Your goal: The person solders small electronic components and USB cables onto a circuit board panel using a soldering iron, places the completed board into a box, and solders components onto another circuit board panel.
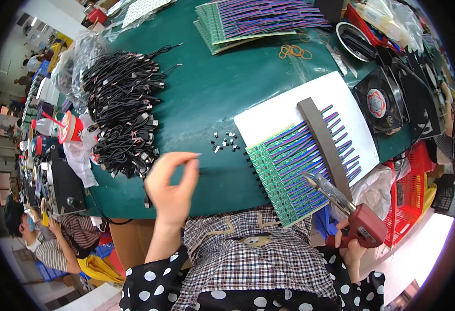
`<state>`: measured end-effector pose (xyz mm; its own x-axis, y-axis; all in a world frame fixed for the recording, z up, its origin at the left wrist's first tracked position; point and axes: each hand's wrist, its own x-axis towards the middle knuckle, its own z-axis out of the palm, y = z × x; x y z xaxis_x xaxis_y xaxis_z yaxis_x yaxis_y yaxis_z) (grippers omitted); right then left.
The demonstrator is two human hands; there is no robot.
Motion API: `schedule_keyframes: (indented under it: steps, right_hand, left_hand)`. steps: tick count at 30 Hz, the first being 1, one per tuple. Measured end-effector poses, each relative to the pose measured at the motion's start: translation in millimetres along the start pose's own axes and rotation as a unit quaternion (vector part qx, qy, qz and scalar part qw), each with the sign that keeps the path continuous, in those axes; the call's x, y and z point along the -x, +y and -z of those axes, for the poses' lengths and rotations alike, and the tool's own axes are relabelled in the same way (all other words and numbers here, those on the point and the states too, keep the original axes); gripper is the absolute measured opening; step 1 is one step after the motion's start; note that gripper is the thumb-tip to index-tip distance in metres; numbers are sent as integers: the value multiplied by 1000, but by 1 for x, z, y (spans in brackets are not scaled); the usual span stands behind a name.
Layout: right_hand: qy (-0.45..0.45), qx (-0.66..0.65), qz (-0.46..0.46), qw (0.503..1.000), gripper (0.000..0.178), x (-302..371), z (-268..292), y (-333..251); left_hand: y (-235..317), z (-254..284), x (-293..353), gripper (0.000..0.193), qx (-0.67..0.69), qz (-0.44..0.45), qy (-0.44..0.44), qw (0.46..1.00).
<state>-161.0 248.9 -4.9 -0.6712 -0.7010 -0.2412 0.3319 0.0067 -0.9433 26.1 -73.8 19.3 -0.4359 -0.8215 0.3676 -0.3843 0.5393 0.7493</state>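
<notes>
My left hand [171, 189] is over the table's near side, next to a heap of black cables [123, 114]. Its thumb and index finger curl together in a pinch, and whatever lies between the tips is too small to make out. My right hand [354, 252] grips a dark red soldering gun [367, 226]. The gun's metal tip points up and left over a green circuit board panel [274, 181] with rows of blue, red and black wires. A dark grey bar [323, 145] lies across those wires, above a white sheet [269, 116].
Small black and white connectors [225, 141] lie scattered left of the panel. More wired panels [258, 23] are stacked at the back, near rubber bands [295, 52]. A black fan [378, 101] and red basket [409, 192] stand right. A red cup [71, 128] stands left; a co-worker [46, 243] sits beyond.
</notes>
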Motion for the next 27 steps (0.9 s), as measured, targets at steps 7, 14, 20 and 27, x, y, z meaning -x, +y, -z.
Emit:
schedule_keyframes:
  steps: [7, 14, 20, 27]
  right_hand:
    - [-15, -12, -46, 999, 64, -15, -20, 2]
    - [-44, 160, -74, 983, 34, -37, -40, -2]
    - [-22, 124, -119, 985, 31, -44, -55, -15]
    - [-115, 264, -55, 956, 35, -38, -46, 1]
  left_hand:
    - [22, -63, -7, 2, 154, 213, -142, 954]
    - [25, -83, -7, 8, 71, 154, -124, 978]
    - [19, -89, -2, 10, 46, 109, -92, 989]
    - [17, -89, -2, 11, 79, 119, -97, 985]
